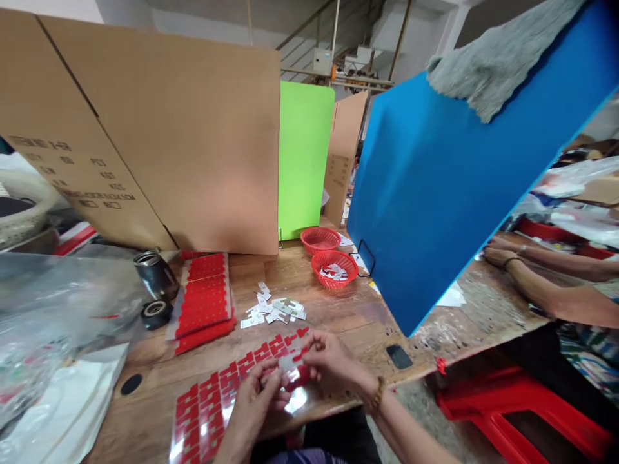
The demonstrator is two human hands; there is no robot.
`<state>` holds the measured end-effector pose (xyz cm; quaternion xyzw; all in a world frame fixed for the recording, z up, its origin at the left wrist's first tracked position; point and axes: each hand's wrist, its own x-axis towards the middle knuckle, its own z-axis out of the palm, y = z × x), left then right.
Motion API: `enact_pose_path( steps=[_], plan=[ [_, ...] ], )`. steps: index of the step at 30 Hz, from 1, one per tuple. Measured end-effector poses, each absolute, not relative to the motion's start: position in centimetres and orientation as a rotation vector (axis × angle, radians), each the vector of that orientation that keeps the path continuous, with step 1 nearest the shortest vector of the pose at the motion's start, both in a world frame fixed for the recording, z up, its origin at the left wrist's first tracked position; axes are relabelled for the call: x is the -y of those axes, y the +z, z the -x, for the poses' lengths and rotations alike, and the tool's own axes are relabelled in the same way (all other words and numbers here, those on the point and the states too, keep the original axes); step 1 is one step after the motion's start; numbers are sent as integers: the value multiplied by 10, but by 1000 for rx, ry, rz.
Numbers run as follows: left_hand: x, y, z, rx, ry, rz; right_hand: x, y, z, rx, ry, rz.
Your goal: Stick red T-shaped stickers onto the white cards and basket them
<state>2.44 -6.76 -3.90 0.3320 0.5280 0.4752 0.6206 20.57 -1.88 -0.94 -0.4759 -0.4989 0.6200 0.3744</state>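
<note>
A clear sheet with rows of red cut shapes point(210, 403) lies at the table's front edge, its right part under my hands. My left hand point(261, 390) is over the sheet with its fingers closed together; what is between them is too small to name. Just to the right, my right hand point(329, 361) pinches at a small whitish and red piece, which I cannot make out clearly. Beyond the sheet lies a loose pile of white cut pieces point(280, 310). A red basket point(334, 269) behind the pile holds more small white pieces.
A second red basket point(320, 240) stands farther back. Stacked red sheets point(203, 296), a dark flask point(155, 276) and its lid point(157, 314) are at the left, near plastic bags point(62, 290). Cardboard point(193, 142) and a blue panel point(454, 167) border the table. Another person's arms point(546, 283) show at right.
</note>
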Motion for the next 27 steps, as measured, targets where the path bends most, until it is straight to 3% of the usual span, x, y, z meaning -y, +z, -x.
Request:
enact_pose_path(
  steps=[8,19,27],
  plan=[
    [70,-47,1,-1256,1127,-847,-67,26,-255,1211,1004,1346],
    [61,-67,27,-1701,902,-1800,7,-45,-220,1798,672,1433],
    [61,-78,29,-1583,645,-2221,37,-91,-227,2190,149,1530]
  ],
)
